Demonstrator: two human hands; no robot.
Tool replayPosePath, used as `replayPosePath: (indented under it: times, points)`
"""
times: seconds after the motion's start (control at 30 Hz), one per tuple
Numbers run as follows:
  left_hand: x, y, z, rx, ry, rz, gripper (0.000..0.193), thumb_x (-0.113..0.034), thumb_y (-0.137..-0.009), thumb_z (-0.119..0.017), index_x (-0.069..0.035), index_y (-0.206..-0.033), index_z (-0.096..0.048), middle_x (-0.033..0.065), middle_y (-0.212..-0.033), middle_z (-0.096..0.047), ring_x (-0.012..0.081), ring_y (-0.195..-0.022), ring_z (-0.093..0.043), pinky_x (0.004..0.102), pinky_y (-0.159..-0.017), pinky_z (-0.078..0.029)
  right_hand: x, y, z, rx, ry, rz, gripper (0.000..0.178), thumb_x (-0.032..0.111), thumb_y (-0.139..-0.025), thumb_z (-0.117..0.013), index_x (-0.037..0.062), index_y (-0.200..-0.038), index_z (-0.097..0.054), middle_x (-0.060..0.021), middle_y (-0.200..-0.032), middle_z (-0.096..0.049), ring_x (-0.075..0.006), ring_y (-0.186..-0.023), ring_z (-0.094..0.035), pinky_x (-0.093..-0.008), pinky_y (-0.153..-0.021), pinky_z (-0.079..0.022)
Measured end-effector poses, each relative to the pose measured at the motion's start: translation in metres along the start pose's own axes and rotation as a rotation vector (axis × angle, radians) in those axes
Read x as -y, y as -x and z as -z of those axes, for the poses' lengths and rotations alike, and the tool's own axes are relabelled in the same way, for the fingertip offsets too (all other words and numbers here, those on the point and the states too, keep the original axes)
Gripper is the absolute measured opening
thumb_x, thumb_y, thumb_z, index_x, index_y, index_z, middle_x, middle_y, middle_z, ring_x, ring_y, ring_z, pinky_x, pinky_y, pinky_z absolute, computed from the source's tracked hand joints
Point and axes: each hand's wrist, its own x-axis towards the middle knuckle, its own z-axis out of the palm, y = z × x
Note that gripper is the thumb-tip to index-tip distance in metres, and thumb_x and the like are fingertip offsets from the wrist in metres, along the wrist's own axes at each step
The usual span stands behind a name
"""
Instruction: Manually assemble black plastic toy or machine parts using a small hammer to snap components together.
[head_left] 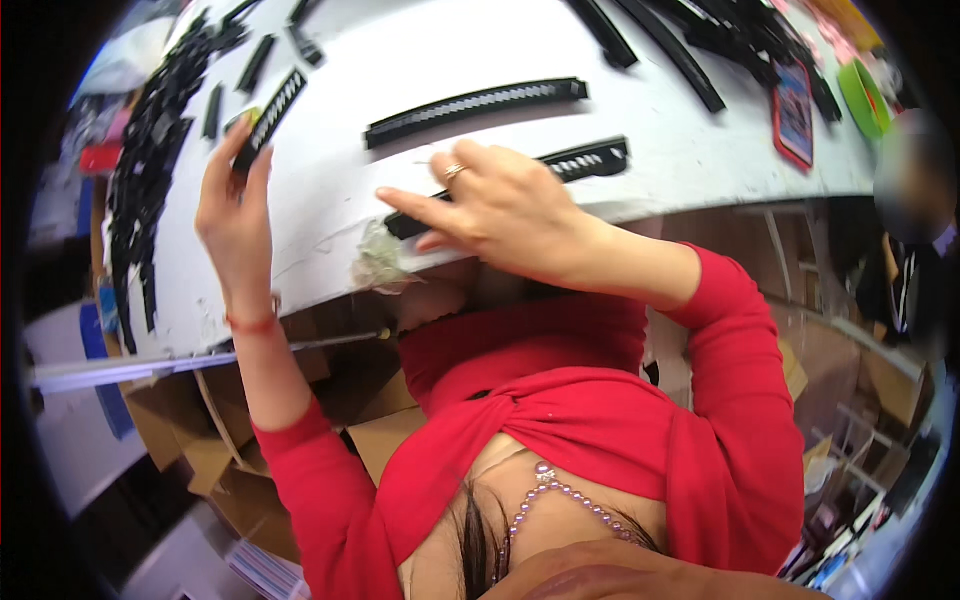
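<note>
Head view: left hand [235,215] pinches a short black toothed plastic strip [270,118]; right hand [500,205], fingers closed, presses a long black comb strip [590,160] on the white worktop [400,50].

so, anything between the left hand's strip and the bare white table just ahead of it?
Nothing visible. The left hand holds a short black toothed plastic strip over the white table; the patch beside it is bare. A longer black toothed strip lies further right, apart.

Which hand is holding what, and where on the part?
Left hand pinches a black toothed strip at its near end. Right hand presses on another black strip near its left end; actual grip cannot be told.
</note>
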Motion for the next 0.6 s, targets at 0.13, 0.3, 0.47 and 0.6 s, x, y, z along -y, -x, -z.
replayPosePath:
  times: [0.13, 0.3, 0.47, 0.6]
  points:
    - [-0.001, 0.050, 0.002, 0.183, -0.100, -0.062, 0.037, 0.002, -0.085, -0.071, -0.003, -0.121, -0.068, 0.0083, -0.114, -0.065, 0.0175, -0.105, -0.061, 0.0281, -0.091, -0.048, 0.005, 0.006, -0.010, -0.037, -0.049, -0.041, 0.044, 0.015, -0.081, -0.060, 0.0201, -0.124, -0.064, -0.0052, -0.096, -0.057, -0.0187, -0.084, -0.056, -0.0308, -0.070, -0.050]
    - [0.004, 0.081, 0.012, 0.205, 0.015, 0.105, 0.031, -0.001, -0.086, -0.072, -0.002, -0.117, -0.070, 0.0099, -0.117, -0.064, 0.0192, -0.110, -0.060, 0.0291, -0.094, -0.046, 0.015, 0.008, -0.009, -0.073, -0.112, -0.069, 0.039, 0.014, -0.080, -0.059, 0.0199, -0.117, -0.068, -0.0035, -0.093, -0.058, -0.0202, -0.082, -0.057, -0.0317, -0.068, -0.050]
    - [-0.015, 0.076, -0.006, 0.197, 0.090, 0.264, 0.036, -0.006, -0.085, -0.074, -0.003, -0.121, -0.068, 0.0104, -0.113, -0.064, 0.0171, -0.099, -0.061, 0.0286, -0.087, -0.048, 0.019, 0.014, -0.004, -0.046, -0.167, -0.220, 0.030, 0.020, -0.076, -0.075, 0.0175, -0.105, -0.071, -0.0002, -0.085, -0.058, -0.0198, -0.078, -0.059, -0.0331, -0.066, -0.049]
    - [-0.010, 0.074, -0.004, 0.253, -0.058, 0.143, 0.036, -0.008, -0.082, -0.076, -0.006, -0.118, -0.070, 0.0069, -0.097, -0.056, 0.0164, -0.090, -0.057, 0.0273, -0.082, -0.047, 0.024, 0.009, -0.004, -0.084, -0.137, -0.317, 0.023, 0.021, -0.078, -0.075, 0.0153, -0.100, -0.072, 0.0006, -0.084, -0.060, -0.0198, -0.079, -0.060, -0.0336, -0.067, -0.049]
